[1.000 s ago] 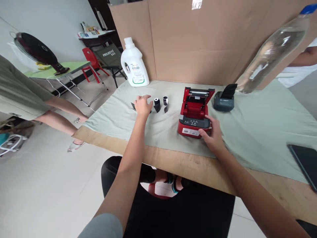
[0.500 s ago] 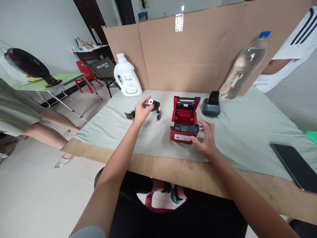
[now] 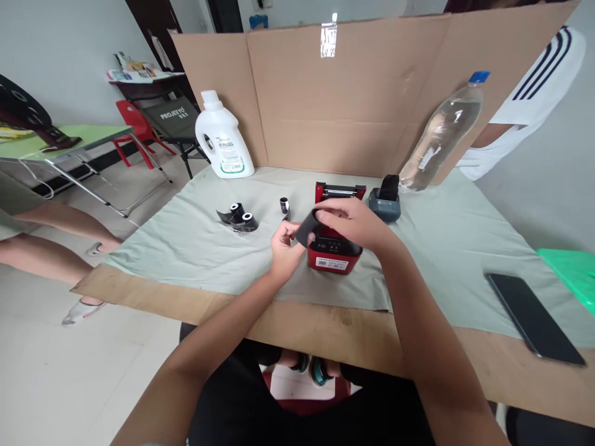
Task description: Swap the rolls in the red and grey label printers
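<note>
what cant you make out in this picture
All in the head view:
Inside of the red printer: mostly hidden by the right hand and black roll.
Print on the printer's front sticker: too small.
Fine print on the white jug: too small.
Fan: cut off by the left edge.
Green item: cut off by the right edge.

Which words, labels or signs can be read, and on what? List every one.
"PROJEEYO" on the folding chair; smaller characters beneath it: unreadable.
White jug, label: too small to read.
Red machine, front sticker: too small.
Its button panel: markings too small.
</note>
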A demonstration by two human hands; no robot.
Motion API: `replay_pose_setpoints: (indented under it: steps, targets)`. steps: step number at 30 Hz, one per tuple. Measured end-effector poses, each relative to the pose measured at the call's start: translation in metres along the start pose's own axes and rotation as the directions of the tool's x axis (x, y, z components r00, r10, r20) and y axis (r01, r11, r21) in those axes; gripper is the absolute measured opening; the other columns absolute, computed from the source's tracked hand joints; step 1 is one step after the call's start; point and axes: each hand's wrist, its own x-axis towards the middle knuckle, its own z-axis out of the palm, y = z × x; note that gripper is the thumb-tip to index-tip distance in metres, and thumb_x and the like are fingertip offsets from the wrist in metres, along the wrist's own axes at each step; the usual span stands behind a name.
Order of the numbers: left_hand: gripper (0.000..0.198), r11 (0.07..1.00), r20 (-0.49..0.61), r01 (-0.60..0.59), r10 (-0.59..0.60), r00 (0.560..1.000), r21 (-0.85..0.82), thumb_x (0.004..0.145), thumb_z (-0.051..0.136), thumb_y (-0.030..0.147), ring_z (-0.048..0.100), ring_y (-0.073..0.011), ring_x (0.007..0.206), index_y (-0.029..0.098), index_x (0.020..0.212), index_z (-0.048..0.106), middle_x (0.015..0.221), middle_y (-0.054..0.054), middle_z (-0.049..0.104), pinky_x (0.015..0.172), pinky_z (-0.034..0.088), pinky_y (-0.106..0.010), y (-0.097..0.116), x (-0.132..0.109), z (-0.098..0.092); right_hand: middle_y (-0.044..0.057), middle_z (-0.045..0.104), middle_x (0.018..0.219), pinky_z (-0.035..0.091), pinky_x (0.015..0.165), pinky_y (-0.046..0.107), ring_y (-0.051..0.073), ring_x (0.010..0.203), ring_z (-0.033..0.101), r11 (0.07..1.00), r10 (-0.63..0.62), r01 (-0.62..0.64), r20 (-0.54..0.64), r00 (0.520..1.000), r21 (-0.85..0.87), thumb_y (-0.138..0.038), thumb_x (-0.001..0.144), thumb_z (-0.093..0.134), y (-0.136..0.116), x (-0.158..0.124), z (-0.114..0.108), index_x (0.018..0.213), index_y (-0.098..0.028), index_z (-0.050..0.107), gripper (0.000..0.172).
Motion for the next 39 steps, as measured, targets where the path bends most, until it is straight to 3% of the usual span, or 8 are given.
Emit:
replay_pose_setpoints:
  steps: [4, 7, 11, 17, 21, 25, 29, 39]
  targets:
    - [0.036, 0.980, 0.001, -0.161, 0.162, 0.987, 0.118, 0.076, 0.091, 0.038, 0.068, -0.0154, 0.085, 0.020, 0.081, 0.059, 0.094, -0.003, 0.076, 0.077, 0.047, -0.030, -0.007, -0.002, -0.006, 0.008, 0.075, 0.115, 0.053, 0.081, 0.035, 0.022, 0.091, 0.068, 0.991, 0.096, -0.093, -0.032, 0.995, 0.098, -0.027, 0.090, 0.069, -0.003, 0.006, 0.017, 0.123, -0.021, 0.072, 0.034]
    - [0.029, 0.938, -0.006, -0.286, 0.293, 0.956, 0.197, 0.083, 0.084, 0.035, 0.071, -0.0176, 0.091, 0.021, 0.086, 0.058, 0.100, -0.004, 0.077, 0.078, 0.046, -0.030, -0.009, -0.002, -0.007, 0.008, 0.073, 0.109, 0.054, 0.078, 0.035, 0.023, 0.091, 0.069, 0.949, 0.216, -0.204, -0.024, 0.976, 0.240, -0.029, 0.084, 0.076, 0.003, 0.007, 0.030, 0.135, -0.021, 0.062, 0.053]
    - [0.028, 0.813, 0.114, -0.437, 0.428, 0.897, 0.384, 0.087, 0.081, 0.038, 0.068, -0.0213, 0.106, 0.021, 0.094, 0.059, 0.116, -0.009, 0.074, 0.079, 0.047, -0.031, -0.011, 0.004, -0.014, 0.006, 0.070, 0.109, 0.053, 0.081, 0.034, 0.023, 0.095, 0.068, 0.957, 0.203, -0.193, -0.025, 0.979, 0.217, -0.027, 0.087, 0.071, 0.010, 0.006, 0.033, 0.135, -0.023, 0.055, 0.050]
    - [0.081, 0.699, 0.332, -0.586, 0.483, 0.810, 0.410, 0.089, 0.079, 0.052, 0.066, -0.0217, 0.110, 0.024, 0.154, 0.039, 0.159, -0.022, 0.049, 0.084, 0.053, -0.034, -0.015, 0.014, -0.019, 0.008, 0.071, 0.115, 0.051, 0.088, 0.037, 0.024, 0.101, 0.067, 0.988, 0.142, -0.143, 0.019, 0.990, 0.063, -0.018, 0.090, 0.062, 0.013, 0.004, 0.021, 0.128, -0.021, 0.053, 0.039]
    - [0.060, 0.582, 0.387, -0.698, 0.582, 0.716, 0.417, 0.089, 0.081, 0.052, 0.063, -0.0256, 0.121, 0.025, 0.136, 0.055, 0.149, -0.017, 0.052, 0.104, 0.053, -0.045, -0.011, 0.014, -0.019, 0.007, 0.073, 0.106, 0.050, 0.085, 0.036, 0.024, 0.097, 0.067, 0.990, 0.090, -0.077, 0.111, 0.990, -0.115, -0.020, 0.091, 0.062, 0.009, 0.000, 0.008, 0.102, -0.020, 0.063, 0.011]
    - [0.027, 0.485, 0.409, -0.763, 0.649, 0.642, 0.428, 0.092, 0.080, 0.036, 0.059, -0.0157, 0.093, 0.022, 0.109, 0.064, 0.137, -0.012, 0.055, 0.087, 0.056, -0.038, -0.003, 0.013, -0.021, 0.010, 0.074, 0.121, 0.050, 0.097, 0.039, 0.026, 0.111, 0.068, 0.973, 0.076, -0.042, 0.144, 0.987, -0.225, -0.019, 0.097, 0.056, 0.012, 0.001, -0.003, 0.115, -0.019, 0.071, 0.023]
    - [0.010, 0.419, 0.505, -0.810, 0.636, 0.584, 0.410, 0.095, 0.077, 0.026, 0.059, -0.0179, 0.097, 0.021, 0.094, 0.069, 0.122, -0.009, 0.066, 0.077, 0.052, -0.032, 0.001, 0.012, -0.020, 0.009, 0.074, 0.132, 0.049, 0.102, 0.038, 0.027, 0.120, 0.067, 0.964, 0.090, -0.053, 0.132, 0.987, -0.259, -0.017, 0.102, 0.050, 0.021, 0.001, -0.010, 0.125, -0.021, 0.070, 0.031]
    - [0.009, 0.475, 0.551, -0.810, 0.597, 0.583, 0.343, 0.098, 0.072, 0.024, 0.065, -0.0154, 0.084, 0.020, 0.092, 0.069, 0.096, -0.004, 0.074, 0.076, 0.051, -0.033, 0.003, 0.007, -0.010, 0.007, 0.077, 0.108, 0.044, 0.079, 0.033, 0.022, 0.094, 0.067, 0.899, 0.271, -0.152, 0.249, 0.930, -0.411, -0.017, 0.103, 0.045, 0.030, 0.003, -0.012, 0.104, -0.021, 0.066, 0.021]
